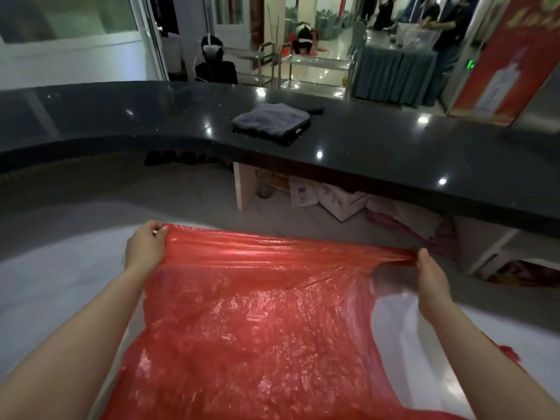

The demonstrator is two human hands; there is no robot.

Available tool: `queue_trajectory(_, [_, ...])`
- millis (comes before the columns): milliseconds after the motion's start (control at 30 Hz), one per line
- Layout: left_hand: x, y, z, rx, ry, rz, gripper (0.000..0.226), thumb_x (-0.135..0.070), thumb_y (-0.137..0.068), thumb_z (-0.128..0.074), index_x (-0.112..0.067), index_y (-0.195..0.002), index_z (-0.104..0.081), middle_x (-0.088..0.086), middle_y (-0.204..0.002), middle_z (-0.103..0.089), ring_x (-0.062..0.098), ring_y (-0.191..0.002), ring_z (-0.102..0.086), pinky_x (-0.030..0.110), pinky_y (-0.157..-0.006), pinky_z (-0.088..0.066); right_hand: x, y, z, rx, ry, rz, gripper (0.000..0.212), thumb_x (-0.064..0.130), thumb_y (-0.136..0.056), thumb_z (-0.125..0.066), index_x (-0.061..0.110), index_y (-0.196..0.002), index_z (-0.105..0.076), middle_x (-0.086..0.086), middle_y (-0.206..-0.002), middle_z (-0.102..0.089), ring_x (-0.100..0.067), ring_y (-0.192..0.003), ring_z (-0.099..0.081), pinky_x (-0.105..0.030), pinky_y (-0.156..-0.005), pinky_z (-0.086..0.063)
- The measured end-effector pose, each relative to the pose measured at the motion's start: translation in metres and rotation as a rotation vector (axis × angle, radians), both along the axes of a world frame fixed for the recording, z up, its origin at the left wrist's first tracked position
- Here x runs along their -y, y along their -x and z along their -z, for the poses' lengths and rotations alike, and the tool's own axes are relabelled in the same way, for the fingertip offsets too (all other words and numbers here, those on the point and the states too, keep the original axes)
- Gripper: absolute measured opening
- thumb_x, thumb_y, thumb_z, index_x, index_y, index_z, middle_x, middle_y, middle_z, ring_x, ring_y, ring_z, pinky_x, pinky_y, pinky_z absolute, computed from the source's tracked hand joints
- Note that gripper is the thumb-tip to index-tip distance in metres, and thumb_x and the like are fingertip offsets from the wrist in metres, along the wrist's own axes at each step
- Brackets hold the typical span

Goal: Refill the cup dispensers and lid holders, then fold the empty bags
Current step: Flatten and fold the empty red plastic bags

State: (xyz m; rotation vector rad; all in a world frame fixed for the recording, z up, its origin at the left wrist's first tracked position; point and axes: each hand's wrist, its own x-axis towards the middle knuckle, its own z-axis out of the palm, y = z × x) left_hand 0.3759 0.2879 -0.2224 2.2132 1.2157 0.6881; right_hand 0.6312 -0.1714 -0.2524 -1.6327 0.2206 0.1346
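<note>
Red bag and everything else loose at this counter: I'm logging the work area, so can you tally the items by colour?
Red: 1, the red plastic bag, pinched at its far edge by the left hand and right hand.
Grey: 1, the folded grey towel on the black counter.
White or pale: several boxes under the counter, too jumbled to count.
Total counted: 2.

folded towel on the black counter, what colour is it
Grey folded towel, seen best in the head view.

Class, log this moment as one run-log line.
step: bag folding | left hand: pinches red bag corner | right hand: pinches opposite corner | bag: stretched between hands
</note>
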Motion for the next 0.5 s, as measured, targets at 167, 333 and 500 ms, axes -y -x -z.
queue_trajectory(167, [0.011, -0.001, 0.008, 0.028, 0.071, -0.036, 0.034, -0.035, -0.098, -0.044, -0.008, -0.114, -0.057, 0.02, -0.112, -0.064, 0.04, -0.101, -0.058, 0.039, -0.078, -0.038, 0.014, 0.007, 0.009, 0.022, 0.19, -0.083, 0.04, 0.028, -0.094, -0.057, 0.005, -0.127, -0.056, -0.013, -0.121, -0.061, -0.029, -0.111, -0.058, -0.047, -0.101, -0.041])
queue_trajectory(333, [0.032, -0.005, 0.007, 0.092, 0.012, 0.037, 0.043, -0.033, -0.099, -0.043, -0.004, -0.131, -0.045, 0.021, -0.13, -0.054, 0.04, -0.118, -0.05, 0.046, -0.096, -0.039, 0.007, 0.038, -0.014, 0.244, 0.581, -0.079, 0.013, 0.019, -0.087, -0.062, 0.019, -0.1, -0.059, -0.001, -0.085, -0.062, -0.026, -0.086, -0.06, -0.03, -0.075, -0.04])
queue_trajectory(500, [0.061, -0.01, 0.022, -0.169, -0.295, 0.424, 0.042, -0.022, -0.095, -0.053, -0.006, -0.134, -0.05, 0.018, -0.141, -0.047, 0.034, -0.134, -0.038, 0.045, -0.113, -0.027, -0.051, 0.075, -0.031, 0.508, 0.77, -0.393, 0.02, 0.011, -0.085, -0.061, 0.011, -0.105, -0.066, -0.005, -0.101, -0.066, -0.021, -0.094, -0.059, -0.026, -0.078, -0.038])
